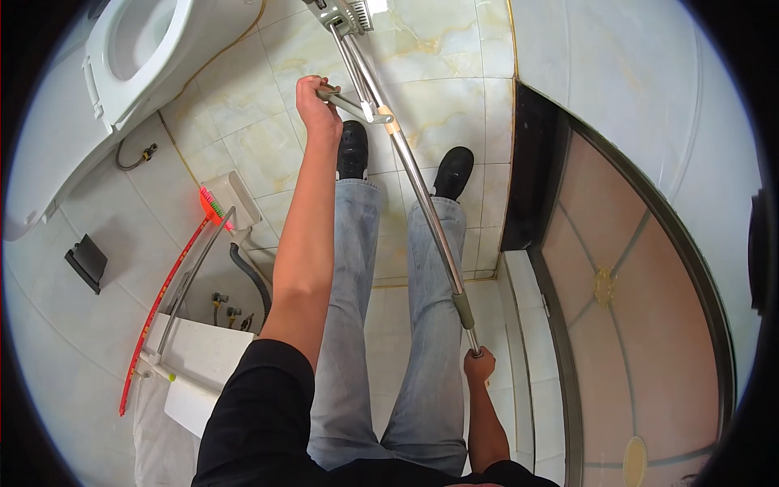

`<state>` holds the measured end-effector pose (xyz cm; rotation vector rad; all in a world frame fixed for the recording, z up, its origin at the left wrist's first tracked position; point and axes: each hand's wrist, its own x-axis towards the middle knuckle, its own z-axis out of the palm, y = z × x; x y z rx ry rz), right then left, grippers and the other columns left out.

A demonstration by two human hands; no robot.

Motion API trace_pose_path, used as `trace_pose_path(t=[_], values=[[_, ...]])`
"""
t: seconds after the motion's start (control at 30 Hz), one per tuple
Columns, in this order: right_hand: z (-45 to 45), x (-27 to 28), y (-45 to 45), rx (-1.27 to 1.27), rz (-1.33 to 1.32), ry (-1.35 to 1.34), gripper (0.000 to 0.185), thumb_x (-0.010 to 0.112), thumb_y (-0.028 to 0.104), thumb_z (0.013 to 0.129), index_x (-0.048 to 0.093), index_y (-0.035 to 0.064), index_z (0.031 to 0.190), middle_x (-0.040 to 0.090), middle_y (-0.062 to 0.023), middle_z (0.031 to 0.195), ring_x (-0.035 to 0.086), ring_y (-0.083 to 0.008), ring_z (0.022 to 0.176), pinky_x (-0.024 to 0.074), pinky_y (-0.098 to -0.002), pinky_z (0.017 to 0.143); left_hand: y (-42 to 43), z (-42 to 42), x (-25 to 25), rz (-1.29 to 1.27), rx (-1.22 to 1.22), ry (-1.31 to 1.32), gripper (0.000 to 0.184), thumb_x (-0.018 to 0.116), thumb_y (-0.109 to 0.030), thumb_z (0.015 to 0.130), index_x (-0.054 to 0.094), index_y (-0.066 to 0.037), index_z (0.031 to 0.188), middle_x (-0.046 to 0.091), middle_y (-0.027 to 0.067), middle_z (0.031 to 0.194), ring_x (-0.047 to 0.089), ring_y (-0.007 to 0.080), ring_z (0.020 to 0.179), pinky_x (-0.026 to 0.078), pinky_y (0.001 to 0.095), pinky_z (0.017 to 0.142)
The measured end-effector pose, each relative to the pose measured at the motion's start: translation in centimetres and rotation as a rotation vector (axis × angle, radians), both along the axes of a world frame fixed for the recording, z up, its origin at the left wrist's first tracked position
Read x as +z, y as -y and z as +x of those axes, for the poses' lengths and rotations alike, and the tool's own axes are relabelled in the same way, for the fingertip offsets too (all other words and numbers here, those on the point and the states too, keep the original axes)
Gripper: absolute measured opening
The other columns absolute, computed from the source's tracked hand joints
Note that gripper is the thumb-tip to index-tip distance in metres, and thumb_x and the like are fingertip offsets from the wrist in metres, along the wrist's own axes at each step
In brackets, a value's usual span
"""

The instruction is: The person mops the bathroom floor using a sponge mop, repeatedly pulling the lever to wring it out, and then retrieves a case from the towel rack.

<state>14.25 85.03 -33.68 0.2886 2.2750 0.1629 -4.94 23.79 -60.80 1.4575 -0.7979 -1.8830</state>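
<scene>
A squeeze mop with a long metal pole (pixel 426 196) slants across the view, from the top down to the lower right. My left hand (pixel 319 110) is closed around the mop's grey side lever (pixel 350 105), which joins the pole at a hinge. Lower down, my right hand (pixel 479 367) grips the end of the pole, just below its grey-green sleeve (pixel 462 310). At the top edge is the mop's head (pixel 337 13), partly cut off, with a bristle strip (pixel 360 15) on its side. The sponge or pad is hidden.
Marbled floor tiles (pixel 438 105) lie under my black shoes (pixel 352 150). A white toilet (pixel 142 49) stands at upper left. Below it are a red-handled brush (pixel 166 304), a white bin (pixel 235 195) and a grey hose (pixel 251 280). A framed glass door (pixel 641 300) is at right.
</scene>
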Motion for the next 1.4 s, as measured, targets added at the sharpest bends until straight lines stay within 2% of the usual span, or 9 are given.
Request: trace_pose_path(t=[0.27,0.33,0.43,0.7,1.13,1.23,1.3,1.33,1.4], values=[[0.3,-0.1,0.9,0.006,0.018,-0.005,0.022,0.063,0.014,0.075,0.053,0.0016,0.061,0.054,-0.0207,0.057,0.056,-0.0422,0.056,0.0426,-0.046,0.053,-0.1,-0.5,0.2,-0.01,-0.012,0.041,0.008,0.052,-0.014,0.087,0.053,-0.009,0.093,0.054,0.0038,0.09,0.053,0.0145,0.079,0.05,0.0333,0.071],[0.0,0.2,1.2,-0.029,0.035,0.047,0.019,0.066,0.017,0.074,0.056,0.0041,0.063,0.058,-0.02,0.061,0.059,-0.0441,0.062,0.0462,-0.048,0.057,-0.3,-0.5,0.5,-0.015,-0.004,0.051,0.007,0.052,-0.014,0.088,0.054,-0.009,0.093,0.054,0.0033,0.09,0.053,0.0139,0.077,0.049,0.0316,0.07],[0.0,0.0,1.1,-0.01,0.047,0.04,0.02,0.066,0.017,0.074,0.057,0.0037,0.062,0.059,-0.0203,0.062,0.06,-0.0438,0.063,0.0463,-0.0476,0.057,-0.2,-0.5,0.8,-0.036,-0.023,0.132,0.006,0.053,-0.015,0.09,0.054,-0.009,0.093,0.054,0.0024,0.087,0.052,0.0131,0.075,0.047,0.0285,0.068],[0.1,0.2,1.5,-0.014,0.054,0.06,0.021,0.066,0.017,0.075,0.057,0.0032,0.062,0.059,-0.0203,0.061,0.061,-0.0425,0.061,0.0461,-0.0473,0.056,-1.0,0.5,0.0,-0.171,-0.036,0.218,0.016,0.057,-0.025,0.097,0.053,-0.01,0.093,0.047,-0.0029,0.079,0.04,0.0072,0.068,0.033,0.026,0.057],[-0.2,0.6,2.1,-0.047,0.056,0.055,0.022,0.062,0.014,0.075,0.053,0.0012,0.06,0.055,-0.0212,0.057,0.057,-0.0422,0.056,0.043,-0.0466,0.053,-2.3,1.8,1.8,-0.129,0.012,0.252,0.022,0.057,-0.032,0.1,0.05,-0.011,0.1,0.045,-0.0039,0.075,0.041,0.0064,0.067,0.036,0.0246,0.059],[-0.1,0.7,2.0,-0.025,0.033,0.057,0.023,0.062,0.014,0.075,0.052,0.0012,0.059,0.054,-0.0214,0.056,0.056,-0.0418,0.054,0.0418,-0.0464,0.052,-2.6,2.5,2.0,-0.131,0.021,0.273,0.022,0.057,-0.032,0.1,0.05,-0.011,0.101,0.046,-0.0035,0.076,0.041,0.0066,0.068,0.037,0.0245,0.06],[-0.2,1.0,2.2,-0.029,0.028,0.065,0.023,0.062,0.014,0.075,0.052,0.0011,0.059,0.053,-0.0214,0.056,0.056,-0.0417,0.054,0.0413,-0.0464,0.052,-2.8,2.9,2.0,-0.107,-0.043,0.306,0.028,0.056,-0.039,0.099,0.05,-0.013,0.107,0.051,0.0037,0.102,0.047,0.0156,0.098,0.049,0.0414,0.087],[-0.3,0.8,2.3,-0.029,0.026,0.08,0.023,0.062,0.014,0.075,0.051,0.001,0.059,0.053,-0.0214,0.055,0.055,-0.0416,0.053,0.0408,-0.0464,0.051,-2.8,2.6,2.1,-0.118,-0.041,0.298,0.028,0.056,-0.039,0.099,0.05,-0.013,0.107,0.051,0.0037,0.102,0.047,0.0156,0.098,0.049,0.0414,0.087],[-0.2,0.8,2.2,-0.026,0.011,0.071,0.023,0.062,0.013,0.075,0.051,0.0008,0.059,0.052,-0.0214,0.055,0.055,-0.0415,0.053,0.0407,-0.0464,0.051,-3.1,2.3,2.5,-0.135,0.037,0.309,0.023,0.057,-0.032,0.1,0.05,-0.011,0.101,0.048,-0.0025,0.079,0.043,0.0068,0.07,0.04,0.0249,0.062]])
